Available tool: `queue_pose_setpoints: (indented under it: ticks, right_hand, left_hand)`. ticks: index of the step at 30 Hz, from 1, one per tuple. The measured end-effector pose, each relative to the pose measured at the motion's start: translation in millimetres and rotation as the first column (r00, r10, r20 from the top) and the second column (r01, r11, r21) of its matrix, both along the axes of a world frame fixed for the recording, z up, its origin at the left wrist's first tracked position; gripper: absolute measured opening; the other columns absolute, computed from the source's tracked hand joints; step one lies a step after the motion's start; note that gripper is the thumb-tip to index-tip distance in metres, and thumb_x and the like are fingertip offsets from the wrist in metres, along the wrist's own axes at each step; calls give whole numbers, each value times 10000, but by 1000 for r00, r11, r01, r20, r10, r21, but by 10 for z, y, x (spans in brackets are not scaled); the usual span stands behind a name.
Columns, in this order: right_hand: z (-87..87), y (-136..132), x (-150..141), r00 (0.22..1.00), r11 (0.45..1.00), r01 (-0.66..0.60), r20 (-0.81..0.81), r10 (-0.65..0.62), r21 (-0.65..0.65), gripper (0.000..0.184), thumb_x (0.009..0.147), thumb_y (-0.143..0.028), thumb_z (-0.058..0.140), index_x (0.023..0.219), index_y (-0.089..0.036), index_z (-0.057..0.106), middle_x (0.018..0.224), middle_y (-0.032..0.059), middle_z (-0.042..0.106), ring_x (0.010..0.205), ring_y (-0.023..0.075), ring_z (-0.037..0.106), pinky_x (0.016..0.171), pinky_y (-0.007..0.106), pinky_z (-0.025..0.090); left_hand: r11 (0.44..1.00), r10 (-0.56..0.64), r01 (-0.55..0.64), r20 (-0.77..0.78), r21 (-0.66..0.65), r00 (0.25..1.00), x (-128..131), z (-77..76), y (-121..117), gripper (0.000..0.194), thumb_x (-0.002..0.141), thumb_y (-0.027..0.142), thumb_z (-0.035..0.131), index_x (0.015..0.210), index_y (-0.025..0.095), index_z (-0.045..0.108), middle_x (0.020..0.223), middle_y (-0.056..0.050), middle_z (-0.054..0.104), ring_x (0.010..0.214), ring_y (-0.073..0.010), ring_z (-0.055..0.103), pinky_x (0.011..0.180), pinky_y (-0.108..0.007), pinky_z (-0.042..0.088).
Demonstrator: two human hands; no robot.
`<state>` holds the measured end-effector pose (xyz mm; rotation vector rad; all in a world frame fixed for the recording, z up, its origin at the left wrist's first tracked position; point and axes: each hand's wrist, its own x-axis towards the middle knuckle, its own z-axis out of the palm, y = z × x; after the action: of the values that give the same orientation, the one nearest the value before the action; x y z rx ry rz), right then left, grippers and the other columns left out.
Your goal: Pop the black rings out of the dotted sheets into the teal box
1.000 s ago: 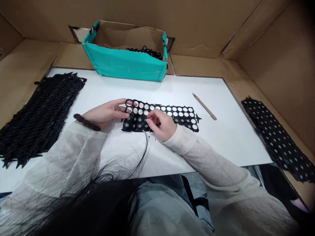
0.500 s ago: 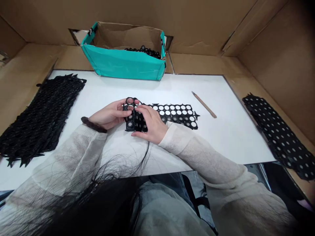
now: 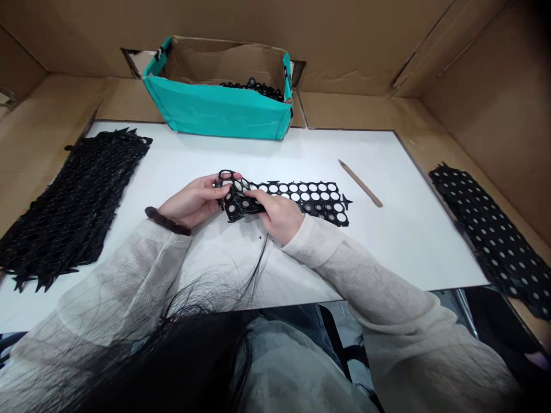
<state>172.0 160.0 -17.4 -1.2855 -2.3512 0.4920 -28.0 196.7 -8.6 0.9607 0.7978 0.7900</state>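
Black perforated sheet [image 3: 313, 207] (lower holes mostly dark-filled), left end bent up, right end on white tabletop [image 3: 413, 241]

The left end of a perforated black sheet [image 3: 298, 192], laid out straighter a second ago, now bends and tilts upward. The right hand [image 3: 282, 219], spread across that end half a second earlier, has shifted right, index finger extended.

My left fingers [image 3: 214, 193] and right fingers [image 3: 267, 202] make two sets. I count one perforated black sheet [image 3: 306, 203], one spiky black pile [image 3: 75, 201] and one dotted black pile [image 3: 491, 238], layers uncountable, plus one teal-fronted box [image 3: 219, 109], one slim brown tool [image 3: 360, 183], one wristband [image 3: 167, 221], one white worktop [image 3: 301, 158].
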Motion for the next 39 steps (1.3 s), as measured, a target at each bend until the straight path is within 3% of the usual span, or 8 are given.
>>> queue_pose_setpoints:
  ticks: [10, 14, 19, 23, 26, 30, 34, 39]
  right_hand:
    - [-51, 29, 66, 978, 999, 42, -205, -48, -33, 391, 789, -65, 401, 1134, -162, 557, 1075, 68, 675, 899, 179, 641, 817, 334, 493]
    - [-125, 66, 75, 974, 1000, 21, -225, -25, -21, 288, 858, -197, 440, 1112, -152, 569, 1015, 81, 680, 870, 184, 634, 799, 348, 490]
    - [-170, 63, 52, 945, 945, -80, -278, 173, 316, 755, 651, -689, 619, 1098, -82, 578, 1077, 165, 640, 1016, 277, 569, 899, 445, 455]
    - [-71, -39, 20, 891, 872, 10, -401, 214, 489, 546, 779, -584, 567, 1041, -105, 590, 999, 141, 636, 970, 219, 560, 870, 394, 465]
    - [-26, -101, -1, 867, 931, -42, -449, 214, 363, 268, 860, -414, 545, 913, -155, 585, 857, 68, 633, 809, 146, 565, 738, 308, 485]
    - [-40, -121, -32, 831, 999, -5, -556, 33, 52, 245, 812, -401, 607, 898, -181, 542, 775, 10, 596, 693, 106, 538, 650, 270, 464]
    - [-63, -102, -77, 764, 981, -29, -637, -102, -192, 278, 743, -390, 667, 833, -197, 489, 673, -43, 513, 585, 76, 467, 579, 251, 428]
    - [-50, -30, -95, 669, 892, -148, -707, -226, -426, 194, 738, -268, 623, 783, -195, 448, 687, -36, 523, 587, 76, 483, 584, 257, 419]
  left_hand:
    - [984, -179, 180, -69, 6, 981, -52, 72, -21, 452, 761, 126, 666, 1197, 170, 554, 993, -73, 640, 684, -109, 618, 626, -228, 517]
    - [988, -153, 153, -37, 20, 988, -34, 60, -22, 405, 769, 147, 663, 1163, 165, 566, 1023, -79, 636, 623, -92, 602, 608, -238, 508]
    - [995, -79, 81, -27, 59, 997, 8, 49, -26, 349, 788, 192, 660, 1127, 139, 598, 995, -76, 628, 669, -84, 584, 628, -213, 479]
    - [994, -64, 69, -54, 80, 996, 81, 78, -84, 386, 772, 206, 681, 1142, 156, 586, 909, -47, 618, 700, -97, 578, 621, -207, 461]
    - [992, -69, 77, -80, 100, 994, 129, 85, -125, 404, 747, 201, 705, 1131, 166, 584, 817, -19, 594, 689, -101, 571, 610, -206, 453]
    - [984, -64, 74, -69, 161, 996, 156, 52, -148, 409, 745, 193, 705, 1134, 175, 581, 831, -8, 580, 751, -107, 578, 688, -218, 471]
    - [964, -91, 110, -88, 240, 992, 163, 17, -154, 414, 764, 203, 688, 1158, 181, 563, 850, -14, 583, 778, -114, 581, 721, -237, 478]
    - [950, -87, 139, -191, 280, 978, 177, 34, -159, 425, 768, 207, 679, 1167, 167, 536, 865, -27, 585, 701, -104, 564, 653, -244, 483]
